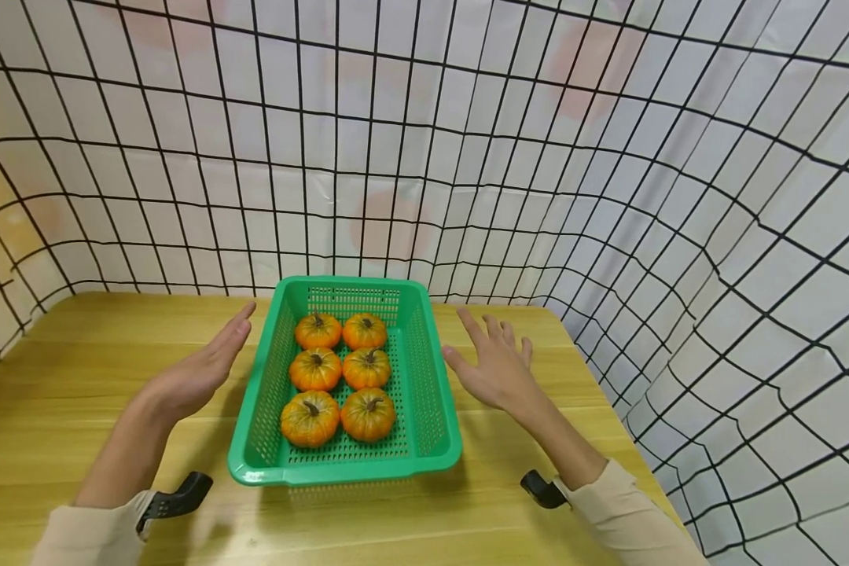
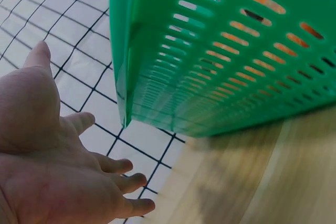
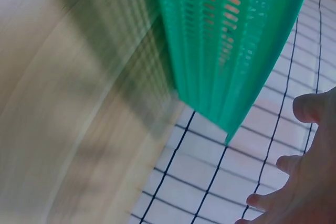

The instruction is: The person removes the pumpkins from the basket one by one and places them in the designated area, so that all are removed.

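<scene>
A green plastic basket with slotted walls stands on the wooden table. Inside it, to the left, small orange pumpkins sit in two columns. My left hand is held beside the basket's left wall, apart from it, its fingers extended. Over on the other side my right hand hovers by the right wall with spread fingers, not touching it. Both wrist views show a gap between the hand and the basket; neither hand holds anything.
The wooden table spreads around the basket. A black wire grid with white sheeting behind it rises along the table's back and right side. Black wrist devices are strapped at both sleeves.
</scene>
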Available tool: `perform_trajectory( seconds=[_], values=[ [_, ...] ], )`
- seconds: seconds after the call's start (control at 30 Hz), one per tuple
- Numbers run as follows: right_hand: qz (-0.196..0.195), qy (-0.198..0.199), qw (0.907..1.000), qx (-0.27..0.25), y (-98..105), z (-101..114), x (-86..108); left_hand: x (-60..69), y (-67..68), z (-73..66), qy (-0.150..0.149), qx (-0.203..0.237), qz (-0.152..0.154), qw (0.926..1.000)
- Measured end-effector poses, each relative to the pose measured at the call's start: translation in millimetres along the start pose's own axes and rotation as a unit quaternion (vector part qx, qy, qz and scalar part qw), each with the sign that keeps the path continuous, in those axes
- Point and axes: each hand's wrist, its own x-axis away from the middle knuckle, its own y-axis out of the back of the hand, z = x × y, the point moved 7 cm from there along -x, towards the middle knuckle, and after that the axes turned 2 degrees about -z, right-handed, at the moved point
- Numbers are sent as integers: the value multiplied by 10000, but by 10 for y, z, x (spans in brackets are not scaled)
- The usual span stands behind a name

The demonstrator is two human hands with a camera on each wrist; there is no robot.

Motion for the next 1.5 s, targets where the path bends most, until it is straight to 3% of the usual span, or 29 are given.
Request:
perform_trajectory(
  seconds=[0.2,0.33,0.63,1.17,1.5],
  values=[
    [151,240,9996,-56,23,249,42,-26,-41,50,-11,254,-49,9997],
    [239,434,9987,-109,12,400,68,-38,-64,80,49,670,-100,9977],
    [558,833,9947,-239,-156,682,107,-72,-111,90,54,1405,-55,9901],
    [1597,1209,9752,-936,-472,1001,135,-53,-131,206,189,1738,12,9846],
    [1680,1240,9720,-1075,-623,999,140,-66,-147,237,152,1864,29,9824]
  ],
)
